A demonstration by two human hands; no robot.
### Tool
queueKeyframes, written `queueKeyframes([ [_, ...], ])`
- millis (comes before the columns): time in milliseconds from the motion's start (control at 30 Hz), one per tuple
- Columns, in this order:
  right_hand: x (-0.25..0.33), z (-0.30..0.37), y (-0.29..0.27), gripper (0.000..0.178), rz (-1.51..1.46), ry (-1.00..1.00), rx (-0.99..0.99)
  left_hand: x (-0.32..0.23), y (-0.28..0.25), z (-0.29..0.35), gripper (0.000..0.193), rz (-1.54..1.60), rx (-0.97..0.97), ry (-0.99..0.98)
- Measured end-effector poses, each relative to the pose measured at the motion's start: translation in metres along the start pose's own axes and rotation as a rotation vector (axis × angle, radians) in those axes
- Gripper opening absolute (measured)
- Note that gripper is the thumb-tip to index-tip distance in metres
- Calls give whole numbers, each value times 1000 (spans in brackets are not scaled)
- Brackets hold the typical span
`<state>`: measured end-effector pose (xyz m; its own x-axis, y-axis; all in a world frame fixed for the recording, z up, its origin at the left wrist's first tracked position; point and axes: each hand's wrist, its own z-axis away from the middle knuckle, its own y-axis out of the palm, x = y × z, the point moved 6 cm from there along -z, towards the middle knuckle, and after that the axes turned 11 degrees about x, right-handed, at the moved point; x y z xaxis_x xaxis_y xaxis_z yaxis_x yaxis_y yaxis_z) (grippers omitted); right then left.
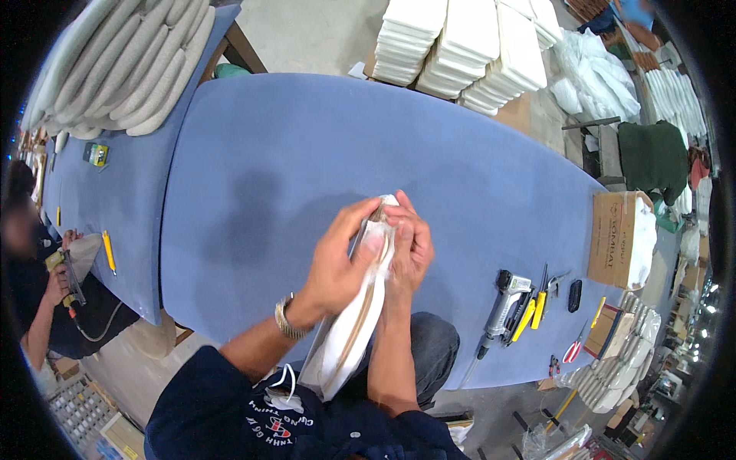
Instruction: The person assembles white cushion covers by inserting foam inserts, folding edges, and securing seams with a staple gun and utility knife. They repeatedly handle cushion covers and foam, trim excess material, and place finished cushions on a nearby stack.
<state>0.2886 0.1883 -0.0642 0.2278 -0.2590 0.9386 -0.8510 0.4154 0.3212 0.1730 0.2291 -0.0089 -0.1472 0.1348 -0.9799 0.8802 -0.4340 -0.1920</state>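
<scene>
A padded panel point(353, 333), white on its faces with a brown strip along its edge, stands on edge between my hands, close to my body. My left hand point(341, 253) is closed on its far end from the left, thumb pressed over the white covering. From the right, my right hand point(410, 249) wraps the same end with bent fingers. Part of the panel's far end is hidden under the fingers. The blue-covered table point(307, 146) lies beneath and beyond my hands.
On the table's right lie a staple gun point(510, 299), a yellow-handled tool point(539, 309), a black oblong object point(575, 295), red-handled scissors point(572, 351) and a cardboard box point(611, 239). White pads point(468, 46) are stacked beyond. Grey cushions point(130, 69) stand far left. A co-worker point(34, 284) holds a tool there.
</scene>
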Motion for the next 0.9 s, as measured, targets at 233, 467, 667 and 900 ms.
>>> queueKeyframes([
  [233, 26, -15, 29, 27, 63, 174, 101, 7, -7, 17, 43, 310, 6, -349],
  [467, -4, -1, 53, 25, 11, -5, 6, 26, -21, 26, 44, 511, -285, -254],
  [667, 3, 9, 38, 24, 11, -75, 6, 25, -10, 37, 42, 463, -249, -157],
  [900, 13, 19, 3, 24, -15, -105, 7, 14, 10, 41, 45, 498, -34, -217],
])
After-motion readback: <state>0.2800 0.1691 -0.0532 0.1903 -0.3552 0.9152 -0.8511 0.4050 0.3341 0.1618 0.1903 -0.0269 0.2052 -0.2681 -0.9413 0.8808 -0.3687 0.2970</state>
